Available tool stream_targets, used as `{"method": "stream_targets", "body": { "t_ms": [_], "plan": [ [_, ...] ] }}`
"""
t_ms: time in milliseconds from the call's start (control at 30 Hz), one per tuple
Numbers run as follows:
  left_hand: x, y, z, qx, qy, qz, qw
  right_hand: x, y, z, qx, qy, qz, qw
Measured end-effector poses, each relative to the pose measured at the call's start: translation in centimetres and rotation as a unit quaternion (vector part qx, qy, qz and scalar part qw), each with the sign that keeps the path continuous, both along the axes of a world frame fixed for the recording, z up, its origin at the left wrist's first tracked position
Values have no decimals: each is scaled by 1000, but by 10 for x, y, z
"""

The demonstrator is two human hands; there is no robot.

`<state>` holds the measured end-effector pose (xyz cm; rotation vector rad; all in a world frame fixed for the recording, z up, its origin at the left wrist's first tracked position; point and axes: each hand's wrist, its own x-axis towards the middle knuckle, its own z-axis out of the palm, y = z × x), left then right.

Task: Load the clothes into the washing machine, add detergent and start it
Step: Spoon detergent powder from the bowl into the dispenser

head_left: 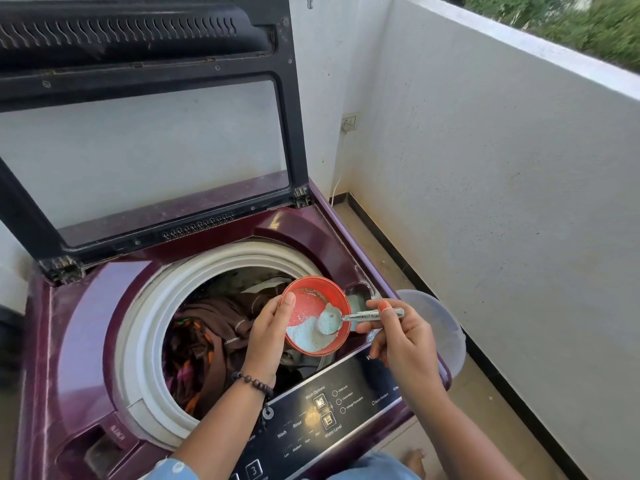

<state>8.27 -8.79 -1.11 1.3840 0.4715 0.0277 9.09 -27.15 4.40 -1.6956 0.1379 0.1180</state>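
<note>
The maroon top-loading washing machine [86, 334] stands with its lid [145, 109] raised. Brown and patterned clothes [207, 344] fill the drum. My left hand [268, 336] grips a red bowl [332, 292] tilted over the drum's right side, with pale blue detergent powder [308, 337] pooled at its low edge. My right hand [403, 336] pinches a metal spoon [367, 316] by the handle; the spoon's powder-coated bowl rests in the detergent. A small detergent compartment [360, 296] sits open just behind the bowl.
The control panel [325, 414] lies along the machine's front edge under my forearms. A translucent plastic lid or tub [440, 327] sits at the machine's right corner. A white balcony wall [502, 202] runs along the right, with a socket and cord [349, 123] at the back.
</note>
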Motion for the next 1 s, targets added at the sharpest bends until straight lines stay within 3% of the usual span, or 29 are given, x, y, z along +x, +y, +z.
{"method": "stream_targets", "body": {
  "t_ms": [167, 500, 800, 1000],
  "plan": [
    [0, -1, -1, -1, 6, -2, 1000, -2, 2, 3, -34, -21, 13, 999],
    [0, -2, 3, 3, 12, 0, 1000, 1, -3, -1, 8, -4, 22, 1000],
    [1, 0, 6, 10, 31, 26, 999, 14, -25, 11, 87, -48, -68, 993],
    [1, 3, 3, 10, 34, 51, 998, 24, -36, 10, 41, -81, -80, 993]
  ]
}}
